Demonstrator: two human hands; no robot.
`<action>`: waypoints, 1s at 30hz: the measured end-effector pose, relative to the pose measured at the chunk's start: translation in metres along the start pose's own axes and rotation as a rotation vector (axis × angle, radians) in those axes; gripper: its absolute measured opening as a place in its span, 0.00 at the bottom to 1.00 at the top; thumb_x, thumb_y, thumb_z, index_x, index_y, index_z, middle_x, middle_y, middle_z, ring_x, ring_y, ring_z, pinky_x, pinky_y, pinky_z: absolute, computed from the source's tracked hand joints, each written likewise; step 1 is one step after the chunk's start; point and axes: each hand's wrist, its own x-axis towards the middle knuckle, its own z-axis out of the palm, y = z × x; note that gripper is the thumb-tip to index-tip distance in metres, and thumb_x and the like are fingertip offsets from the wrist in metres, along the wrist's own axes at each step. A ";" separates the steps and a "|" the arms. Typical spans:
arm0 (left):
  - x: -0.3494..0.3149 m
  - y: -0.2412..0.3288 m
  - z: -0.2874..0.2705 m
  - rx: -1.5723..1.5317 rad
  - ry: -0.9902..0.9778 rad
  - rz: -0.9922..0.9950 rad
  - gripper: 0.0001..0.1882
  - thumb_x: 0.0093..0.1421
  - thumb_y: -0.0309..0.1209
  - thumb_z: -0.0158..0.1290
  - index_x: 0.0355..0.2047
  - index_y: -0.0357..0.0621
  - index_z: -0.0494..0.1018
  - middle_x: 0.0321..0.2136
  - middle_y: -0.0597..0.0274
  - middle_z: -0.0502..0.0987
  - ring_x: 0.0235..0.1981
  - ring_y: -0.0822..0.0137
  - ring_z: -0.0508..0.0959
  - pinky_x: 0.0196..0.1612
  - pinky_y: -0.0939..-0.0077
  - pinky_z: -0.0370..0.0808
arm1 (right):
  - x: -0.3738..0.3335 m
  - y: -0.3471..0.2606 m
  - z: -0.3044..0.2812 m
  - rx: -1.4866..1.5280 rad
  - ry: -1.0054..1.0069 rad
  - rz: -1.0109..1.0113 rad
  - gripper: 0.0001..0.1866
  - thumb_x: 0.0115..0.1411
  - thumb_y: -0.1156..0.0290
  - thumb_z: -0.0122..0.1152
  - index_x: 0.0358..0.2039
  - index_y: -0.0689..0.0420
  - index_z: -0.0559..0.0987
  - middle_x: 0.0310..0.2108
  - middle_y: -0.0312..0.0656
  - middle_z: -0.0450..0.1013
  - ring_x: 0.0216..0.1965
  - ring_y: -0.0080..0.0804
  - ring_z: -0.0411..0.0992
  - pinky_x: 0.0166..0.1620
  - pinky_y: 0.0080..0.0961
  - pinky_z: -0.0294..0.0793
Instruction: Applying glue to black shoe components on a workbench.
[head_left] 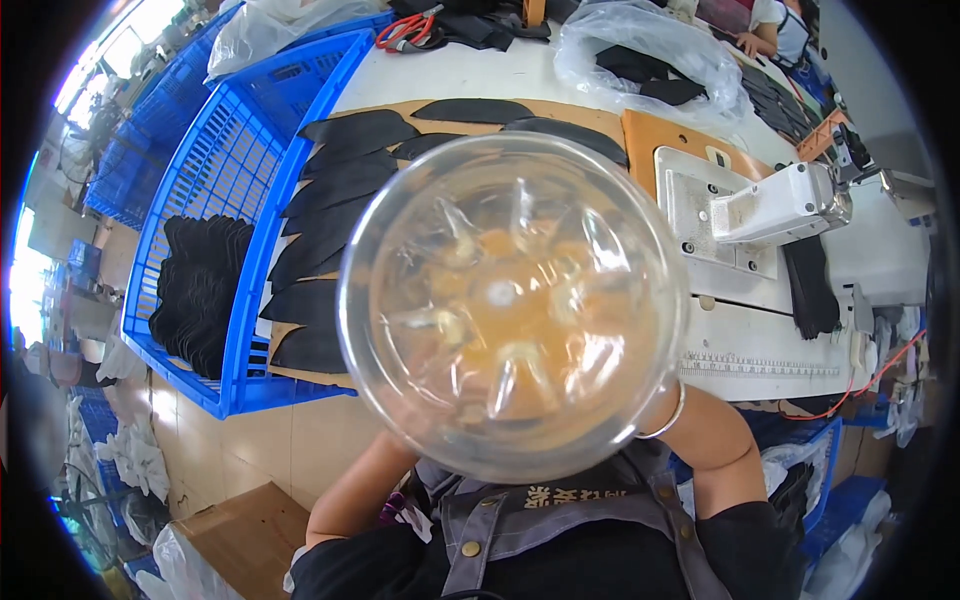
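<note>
A large clear plastic bottle [505, 293] is raised close in front of me, its round ridged base filling the middle of the view. Both my forearms rise to it from below. My left hand [415, 425] is at its lower left side, seen only as blurred skin tones through the plastic. At the lower right edge is my right hand [660, 408], with a bracelet [668, 420] at the wrist. Both hands appear closed round the bottle, though their fingers are mostly hidden. Dark curved fabric pieces [345, 205] lie in overlapping rows on a brown board [590, 114] behind it.
At the left a blue crate [275, 300] holds stacked black pieces [203, 290]. A white sewing machine [770, 205] stands at the right. Red-handled scissors [410, 30] and a clear plastic bag [640, 50] lie at the back. Another person [775, 35] sits far right.
</note>
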 end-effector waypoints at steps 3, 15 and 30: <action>0.014 0.004 0.001 -0.140 -0.024 -0.101 0.09 0.45 0.24 0.62 0.28 0.38 0.75 0.29 0.59 0.78 0.34 0.61 0.80 0.37 0.72 0.77 | -0.012 0.007 -0.026 -0.114 0.004 0.094 0.40 0.38 0.64 0.74 0.51 0.60 0.65 0.45 0.49 0.68 0.43 0.43 0.71 0.45 0.34 0.71; 0.021 0.001 -0.004 -0.087 0.060 0.022 0.10 0.43 0.23 0.62 0.28 0.37 0.75 0.27 0.57 0.78 0.34 0.59 0.80 0.35 0.70 0.78 | -0.021 -0.022 -0.087 -0.094 0.270 0.136 0.29 0.49 0.68 0.60 0.51 0.62 0.63 0.43 0.48 0.67 0.43 0.35 0.69 0.46 0.30 0.71; 0.024 0.004 -0.008 -0.040 0.017 0.008 0.10 0.45 0.24 0.62 0.28 0.38 0.74 0.27 0.58 0.77 0.34 0.61 0.80 0.35 0.73 0.77 | -0.046 -0.009 -0.092 -0.655 -0.191 0.172 0.34 0.51 0.65 0.59 0.57 0.60 0.58 0.48 0.49 0.65 0.47 0.43 0.68 0.54 0.41 0.65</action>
